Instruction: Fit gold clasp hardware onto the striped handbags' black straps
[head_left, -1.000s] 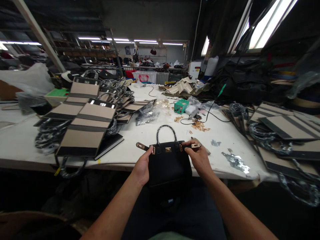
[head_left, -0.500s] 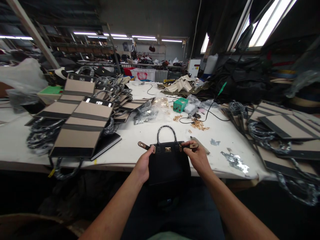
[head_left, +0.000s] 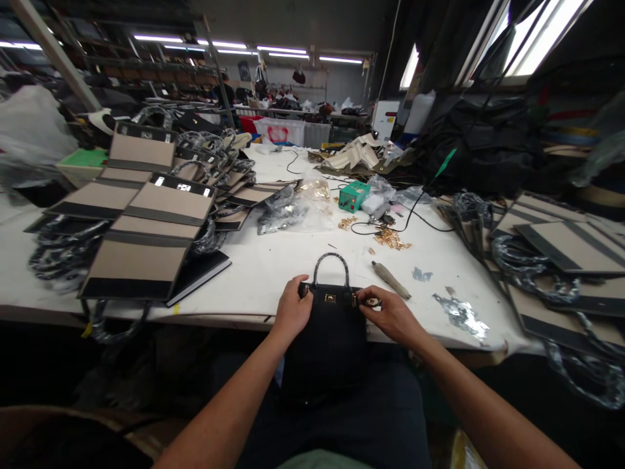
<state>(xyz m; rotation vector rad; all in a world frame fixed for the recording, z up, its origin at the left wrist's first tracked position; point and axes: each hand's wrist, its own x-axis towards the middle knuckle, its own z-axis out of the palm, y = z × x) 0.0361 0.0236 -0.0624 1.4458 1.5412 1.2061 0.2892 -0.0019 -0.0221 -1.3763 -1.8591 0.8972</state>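
Note:
A small black handbag (head_left: pixel 326 345) leans upright against the table's front edge, above my lap. Its arched handle (head_left: pixel 332 256) is wrapped in clear plastic, and a gold clasp plate (head_left: pixel 331 298) sits at the top centre of its front. My left hand (head_left: pixel 294 305) is closed at the bag's upper left corner, its fingers covering most of the strap there. At the upper right corner my right hand (head_left: pixel 385 314) pinches the other strap, whose gold metal end (head_left: pixel 373 302) shows by the fingers. A tool with a tan wrapped grip (head_left: pixel 392 280) lies beyond my right hand.
Stacked beige-and-black bag panels (head_left: pixel 151 228) with wrapped handles lie on the left, with more panels (head_left: pixel 561 244) on the right. A green box (head_left: pixel 353 196) with a cable, gold metal pieces (head_left: pixel 392 238) and clear plastic bags (head_left: pixel 283 212) are on the white table (head_left: pixel 273 260).
The bag has been drawn slightly down and tilted. My left hand has closed over the left strap, whose gold end stuck out before. My right hand still holds its strap.

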